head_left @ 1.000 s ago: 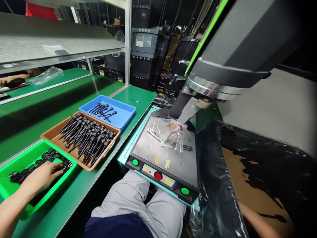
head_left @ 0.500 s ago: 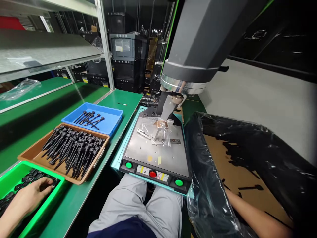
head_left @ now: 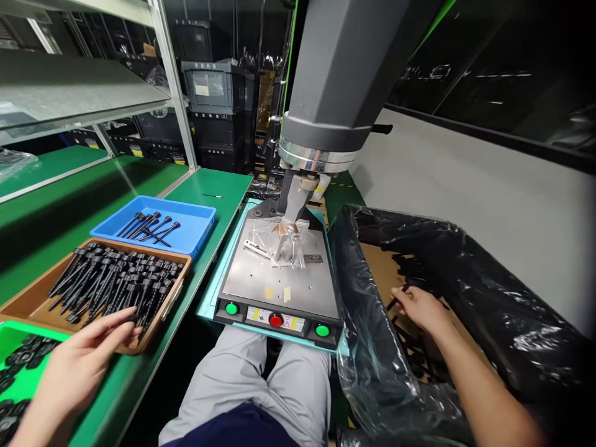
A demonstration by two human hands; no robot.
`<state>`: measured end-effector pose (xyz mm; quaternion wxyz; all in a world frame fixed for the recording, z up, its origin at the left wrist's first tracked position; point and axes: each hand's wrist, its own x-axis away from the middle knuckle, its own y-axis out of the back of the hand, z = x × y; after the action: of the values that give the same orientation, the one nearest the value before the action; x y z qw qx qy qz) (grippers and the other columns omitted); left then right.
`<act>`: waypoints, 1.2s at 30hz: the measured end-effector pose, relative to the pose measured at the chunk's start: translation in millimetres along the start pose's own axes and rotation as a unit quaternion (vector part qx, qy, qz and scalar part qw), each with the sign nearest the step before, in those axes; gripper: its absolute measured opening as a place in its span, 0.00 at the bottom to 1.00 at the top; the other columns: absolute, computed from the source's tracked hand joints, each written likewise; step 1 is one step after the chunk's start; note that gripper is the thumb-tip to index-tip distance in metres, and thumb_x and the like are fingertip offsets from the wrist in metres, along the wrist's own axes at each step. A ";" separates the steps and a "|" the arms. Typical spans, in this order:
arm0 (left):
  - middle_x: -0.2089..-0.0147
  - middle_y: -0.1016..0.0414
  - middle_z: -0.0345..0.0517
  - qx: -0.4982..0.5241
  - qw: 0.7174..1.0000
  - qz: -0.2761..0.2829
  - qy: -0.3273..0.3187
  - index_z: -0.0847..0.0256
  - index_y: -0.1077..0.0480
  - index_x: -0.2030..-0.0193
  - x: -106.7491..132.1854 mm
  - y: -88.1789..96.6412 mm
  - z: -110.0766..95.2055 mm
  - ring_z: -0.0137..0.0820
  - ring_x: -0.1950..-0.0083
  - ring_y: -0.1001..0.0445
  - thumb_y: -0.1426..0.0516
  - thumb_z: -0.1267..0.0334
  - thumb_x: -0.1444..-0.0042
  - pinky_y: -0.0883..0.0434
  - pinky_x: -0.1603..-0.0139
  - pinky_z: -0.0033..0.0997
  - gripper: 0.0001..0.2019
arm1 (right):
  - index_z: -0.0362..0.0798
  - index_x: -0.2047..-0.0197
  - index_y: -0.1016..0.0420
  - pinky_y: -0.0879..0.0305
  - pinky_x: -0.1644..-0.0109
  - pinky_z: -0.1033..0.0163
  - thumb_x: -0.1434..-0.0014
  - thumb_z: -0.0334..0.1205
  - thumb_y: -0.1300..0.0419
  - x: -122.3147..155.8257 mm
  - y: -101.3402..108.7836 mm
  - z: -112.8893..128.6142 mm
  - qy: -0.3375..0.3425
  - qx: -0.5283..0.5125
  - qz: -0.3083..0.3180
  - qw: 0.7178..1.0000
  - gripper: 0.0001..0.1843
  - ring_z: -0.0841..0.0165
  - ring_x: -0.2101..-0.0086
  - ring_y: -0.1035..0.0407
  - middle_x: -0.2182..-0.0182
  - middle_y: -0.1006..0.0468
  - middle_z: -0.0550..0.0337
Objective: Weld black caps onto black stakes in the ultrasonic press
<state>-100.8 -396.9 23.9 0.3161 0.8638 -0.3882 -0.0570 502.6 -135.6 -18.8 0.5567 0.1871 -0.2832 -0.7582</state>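
My left hand [head_left: 79,363] hovers at the near corner of the brown tray [head_left: 173,297], which holds several black pins [head_left: 112,282]. Its fingertips pinch a small dark part that I can barely make out. Just left of it is the green tray [head_left: 12,335] of black rings [head_left: 28,347]. My right hand [head_left: 419,308] is down inside the cardboard box lined with a black bag [head_left: 356,267]. Its fingers are closed on a thin black pin [head_left: 393,302]. Between my hands stands the press with its metal base plate [head_left: 279,285].
A blue tray [head_left: 198,214] with a few black pins sits behind the brown one. The press horn [head_left: 298,192] hangs over a fixture covered in clear plastic [head_left: 279,239]. Green buttons [head_left: 231,308] and a red button [head_left: 276,320] line its front. My knees are below.
My left hand has come out of the green tray and moved right to the brown tray's corner. My right hand has risen into view inside the lined box. The view has swung right.
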 end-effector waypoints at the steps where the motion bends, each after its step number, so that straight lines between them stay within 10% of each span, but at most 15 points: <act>1: 0.62 0.17 0.34 0.117 0.993 0.027 0.015 0.42 0.22 0.58 3.7 -20.3 -13.8 0.44 0.55 0.20 0.35 0.42 0.64 0.23 0.54 0.38 0.23 | 0.48 0.81 0.29 0.39 0.78 0.63 0.57 0.52 0.32 3.4 3.9 1.4 0.013 -0.034 -0.025 0.999 0.17 0.65 0.81 0.32 0.80 0.23 0.52; 6: 0.63 0.19 0.49 0.371 0.904 0.209 0.044 0.62 0.22 0.64 8.3 -109.3 -61.3 0.40 0.60 0.19 0.28 0.55 0.65 0.23 0.50 0.40 0.20 | 0.48 0.58 0.26 0.30 0.58 0.56 0.45 0.60 0.40 72.1 0.1 32.0 0.127 -0.126 -0.061 0.982 0.24 0.61 0.67 0.25 0.71 0.20 0.53; 13: 0.58 0.19 0.49 0.434 0.802 0.406 0.065 0.65 0.24 0.70 13.0 -177.6 -100.9 0.35 0.56 0.20 0.29 0.66 0.62 0.29 0.41 0.41 0.13 | 0.48 0.69 0.26 0.33 0.71 0.64 0.39 0.58 0.44 195.8 -93.7 83.7 0.143 -0.212 0.279 0.926 0.21 0.69 0.77 0.33 0.76 0.27 0.60; 21: 0.59 0.19 0.47 0.437 0.779 0.446 0.046 0.63 0.23 0.66 19.8 -195.0 -103.6 0.31 0.57 0.22 0.28 0.70 0.66 0.28 0.48 0.33 0.17 | 0.49 0.59 0.23 0.42 0.75 0.67 0.35 0.52 0.47 213.6 -160.5 95.6 0.193 -0.210 0.285 0.915 0.18 0.71 0.78 0.39 0.74 0.30 0.61; 31: 0.57 0.22 0.48 0.427 0.777 0.462 0.021 0.62 0.21 0.70 22.4 -202.3 -97.8 0.34 0.61 0.24 0.28 0.69 0.66 0.26 0.59 0.37 0.13 | 0.47 0.61 0.26 0.49 0.79 0.68 0.40 0.59 0.44 217.7 -168.2 98.3 0.066 -0.293 0.361 0.883 0.22 0.75 0.82 0.46 0.77 0.36 0.66; 36: 0.58 0.21 0.48 0.434 0.780 0.449 0.026 0.62 0.21 0.72 21.4 -207.4 -96.1 0.33 0.59 0.24 0.29 0.70 0.67 0.27 0.57 0.35 0.12 | 0.47 0.68 0.28 0.46 0.76 0.67 0.38 0.56 0.45 217.3 -169.4 96.1 0.136 -0.232 0.297 0.916 0.20 0.73 0.79 0.43 0.76 0.34 0.63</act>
<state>78.7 -260.4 -19.1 -0.0926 0.6383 -0.7078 0.2882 252.6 -283.5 -46.0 0.8173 0.0614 -0.0629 -0.5695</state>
